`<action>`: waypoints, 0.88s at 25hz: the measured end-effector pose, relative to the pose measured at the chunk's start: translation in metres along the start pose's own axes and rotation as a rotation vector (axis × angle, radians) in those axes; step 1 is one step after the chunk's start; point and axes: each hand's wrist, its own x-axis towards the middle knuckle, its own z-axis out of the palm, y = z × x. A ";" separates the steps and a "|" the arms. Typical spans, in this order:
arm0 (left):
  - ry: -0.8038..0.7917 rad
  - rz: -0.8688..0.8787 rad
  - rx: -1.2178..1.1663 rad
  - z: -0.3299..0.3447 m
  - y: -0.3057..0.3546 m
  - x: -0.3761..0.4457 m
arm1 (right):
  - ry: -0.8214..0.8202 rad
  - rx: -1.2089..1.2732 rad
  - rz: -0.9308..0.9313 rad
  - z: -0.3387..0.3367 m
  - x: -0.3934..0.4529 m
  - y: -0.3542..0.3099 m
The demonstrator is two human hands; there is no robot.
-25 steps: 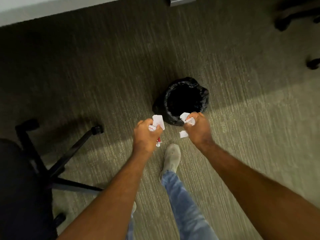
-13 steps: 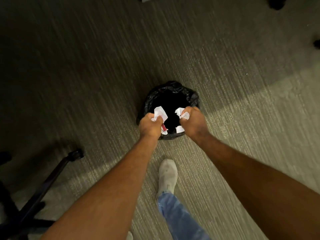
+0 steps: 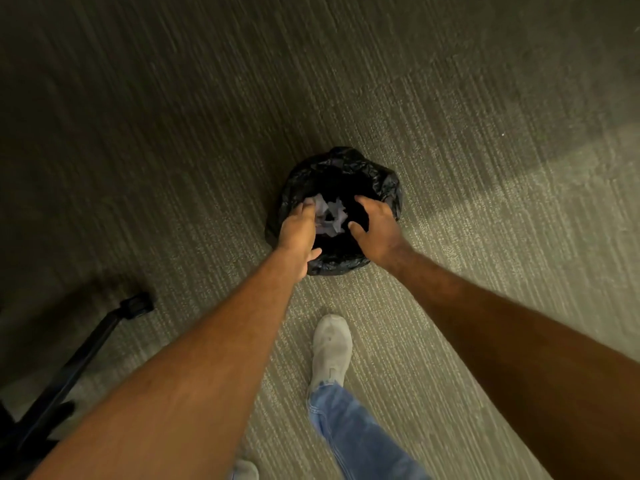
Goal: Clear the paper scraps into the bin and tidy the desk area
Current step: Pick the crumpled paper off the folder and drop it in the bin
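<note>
A small bin (image 3: pixel 388 183) lined with a black plastic bag stands on the carpet ahead of me. Both my hands hover over its opening. My left hand (image 3: pixel 298 227) is over the left rim with fingers spread and nothing held. My right hand (image 3: pixel 375 226) is over the right side, fingers also apart and empty. Pale paper scraps (image 3: pixel 331 216) are between the two hands, inside the mouth of the bin, blurred as they fall.
Grey-green striped carpet (image 3: pixel 485 140) surrounds the bin. A black office chair base (image 3: pixel 86 351) with a castor reaches in from the lower left. My shoe (image 3: pixel 330 344) and jeans leg stand just behind the bin.
Both hands moved forward over the bin and opened. The paper scraps they held have dropped from the fingers into the bin.
</note>
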 end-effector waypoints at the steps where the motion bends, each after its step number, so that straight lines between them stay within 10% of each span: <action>1: 0.012 0.024 0.005 -0.003 -0.003 -0.003 | 0.012 0.008 -0.002 0.000 -0.006 -0.002; 22: 0.314 0.615 0.698 -0.243 -0.031 -0.233 | 0.141 -0.132 -0.348 0.053 -0.202 -0.175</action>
